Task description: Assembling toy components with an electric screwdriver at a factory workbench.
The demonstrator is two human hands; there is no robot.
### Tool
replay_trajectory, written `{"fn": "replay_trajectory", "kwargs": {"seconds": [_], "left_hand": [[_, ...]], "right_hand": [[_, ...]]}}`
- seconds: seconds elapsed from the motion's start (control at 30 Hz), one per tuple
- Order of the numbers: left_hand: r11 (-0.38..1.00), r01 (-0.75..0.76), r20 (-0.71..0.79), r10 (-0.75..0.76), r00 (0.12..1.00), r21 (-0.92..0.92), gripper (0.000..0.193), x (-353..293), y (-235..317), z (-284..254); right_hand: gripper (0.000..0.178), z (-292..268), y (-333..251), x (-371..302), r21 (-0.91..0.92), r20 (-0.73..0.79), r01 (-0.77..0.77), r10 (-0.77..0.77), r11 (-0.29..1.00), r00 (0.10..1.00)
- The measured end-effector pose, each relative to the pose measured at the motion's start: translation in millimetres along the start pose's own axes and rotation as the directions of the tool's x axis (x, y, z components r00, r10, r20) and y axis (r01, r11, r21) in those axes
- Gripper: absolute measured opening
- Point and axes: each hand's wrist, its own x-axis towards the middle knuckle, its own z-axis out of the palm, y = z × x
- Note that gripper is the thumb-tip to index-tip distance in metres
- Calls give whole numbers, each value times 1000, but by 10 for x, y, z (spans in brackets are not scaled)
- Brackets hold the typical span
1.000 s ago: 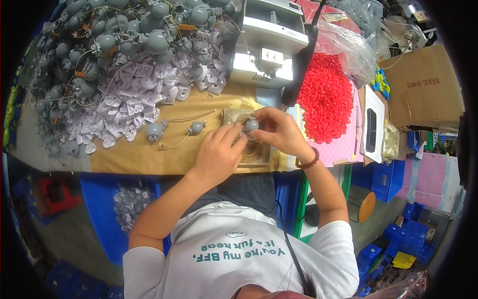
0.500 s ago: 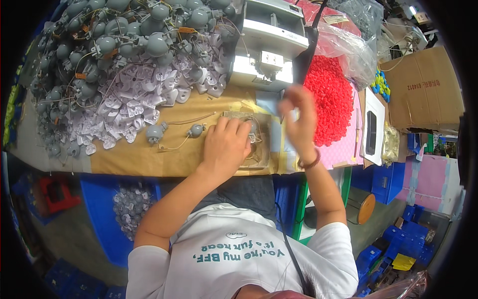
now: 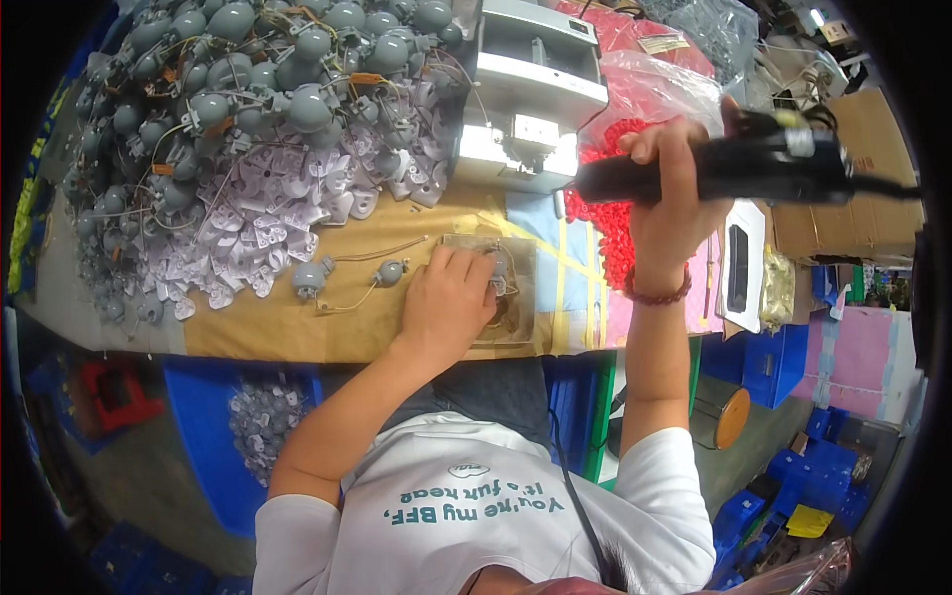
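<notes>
A black power tool, which looks like an electric screwdriver (image 3: 759, 167), lies across my right hand (image 3: 676, 193), whose fingers are wrapped round its body. Its cord runs off to the right. On the front of the table my left hand (image 3: 449, 302) presses a small grey ball-shaped part (image 3: 499, 264) on a flat clear-and-tan fixture (image 3: 518, 322). My left fingertips hide much of that part. To the left of this hand, a grey ball part (image 3: 391, 272) and a grey housing (image 3: 309, 278) are joined by a thin wire.
Many grey ball parts with wires (image 3: 309, 107) are heaped at the back left, above white plastic pieces (image 3: 268, 213). A white screw-feeder-like machine (image 3: 540, 84) stands behind the fixture. Red small pieces (image 3: 612, 243) are piled right. A cardboard box (image 3: 878, 233) sits far right.
My right hand has risen to the right and now grips the black power tool, which was not visible in it before. My left hand stays at the fixture.
</notes>
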Motion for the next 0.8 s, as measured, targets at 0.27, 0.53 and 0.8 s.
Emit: {"fn": "replay_trajectory", "kwargs": {"seconds": [0.27, 0.53, 0.8], "left_hand": [[1000, -14, -13, 14, 1000, -7, 37, 19, -7, 23], [999, -20, -42, 18, 999, -32, 36, 0, -41, 26], [999, -42, -67, 41, 997, -22, 36, 18, -34, 40]], "right_hand": [[17, 319, 464, 479, -131, 64, -55, 64, 990, 996], [17, 342, 295, 125, -203, 141, -354, 385, 913, 912], [18, 298, -91, -546, -213, 213, -371, 414, 904, 885]]}}
